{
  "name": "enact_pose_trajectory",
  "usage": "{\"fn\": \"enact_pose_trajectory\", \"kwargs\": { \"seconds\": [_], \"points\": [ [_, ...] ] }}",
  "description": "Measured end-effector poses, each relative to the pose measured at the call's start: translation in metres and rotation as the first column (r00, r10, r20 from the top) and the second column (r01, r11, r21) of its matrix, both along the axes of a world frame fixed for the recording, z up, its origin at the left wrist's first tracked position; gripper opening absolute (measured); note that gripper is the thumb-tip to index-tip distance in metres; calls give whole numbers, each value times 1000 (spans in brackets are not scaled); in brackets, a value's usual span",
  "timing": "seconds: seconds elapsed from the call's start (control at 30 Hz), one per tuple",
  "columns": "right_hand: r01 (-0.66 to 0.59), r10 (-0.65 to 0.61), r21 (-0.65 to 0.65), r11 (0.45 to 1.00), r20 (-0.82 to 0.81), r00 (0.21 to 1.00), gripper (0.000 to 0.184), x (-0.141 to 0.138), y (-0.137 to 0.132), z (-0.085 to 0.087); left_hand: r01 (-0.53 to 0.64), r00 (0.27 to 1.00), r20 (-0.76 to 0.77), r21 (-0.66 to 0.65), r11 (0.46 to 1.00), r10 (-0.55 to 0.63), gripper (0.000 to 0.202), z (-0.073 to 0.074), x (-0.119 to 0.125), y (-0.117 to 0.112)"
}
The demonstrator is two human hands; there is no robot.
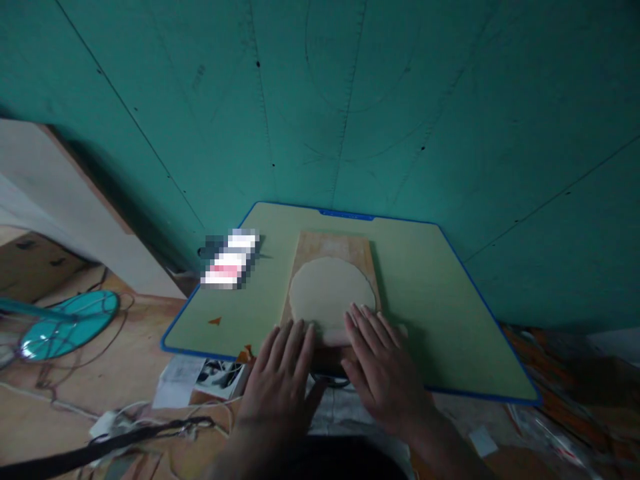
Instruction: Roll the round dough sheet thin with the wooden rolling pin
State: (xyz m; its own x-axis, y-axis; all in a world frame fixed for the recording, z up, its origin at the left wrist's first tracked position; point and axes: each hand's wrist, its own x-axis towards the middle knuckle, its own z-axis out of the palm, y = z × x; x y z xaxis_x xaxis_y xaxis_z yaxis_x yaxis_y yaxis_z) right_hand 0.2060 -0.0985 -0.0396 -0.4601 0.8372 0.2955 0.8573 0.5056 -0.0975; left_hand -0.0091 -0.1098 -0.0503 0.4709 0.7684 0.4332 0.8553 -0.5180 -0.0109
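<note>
A pale, flat round of what looks like dough (330, 290) lies on a wooden board (335, 243). My left hand (283, 373) is palm down at the board's near left corner, its fingers stretched out by the dough's near edge. On the other side, my right hand (383, 367) lies flat, with its fingertips over the dough's near right edge. Neither hand is seen to grasp anything. A small pale end (403, 330) pokes out to the right of my right fingers; what it belongs to is hidden. The surface under both palms cannot be seen.
The board rests on a pale green tabletop with a blue rim (455, 300). A pixelated, bright-screened device (230, 260) stands at its left, near orange scraps (215, 321). A green wall (320, 100) rises behind. Cables (135, 413) and a turquoise round base (75, 327) are at left.
</note>
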Motion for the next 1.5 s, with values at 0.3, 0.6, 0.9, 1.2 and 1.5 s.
{"fn": "enact_pose_trajectory", "kwargs": {
  "seconds": [0.3,0.6,0.9,1.2,1.5],
  "points": [
    [156,-157,-86,984,-3,988,56,2,86,-7,156,988,12,-90,984,-155,52,8,31,-23],
    [-347,325,-262,900,-124,938,64,-22,151,10,385,903,283,-203,901,-322,46,0,63,-16],
    [-382,394,-264,886,-7,919,57,-111,125,33,197,969,185,-174,965,-164,67,-24,20,-55],
    [-243,227,-302,922,-88,970,64,-53,144,15,304,939,230,-197,932,-257,58,-20,58,-35],
    [-247,252,-238,939,-10,968,61,-114,115,24,230,868,487,-212,950,-102,46,7,0,-52]
  ]
}}
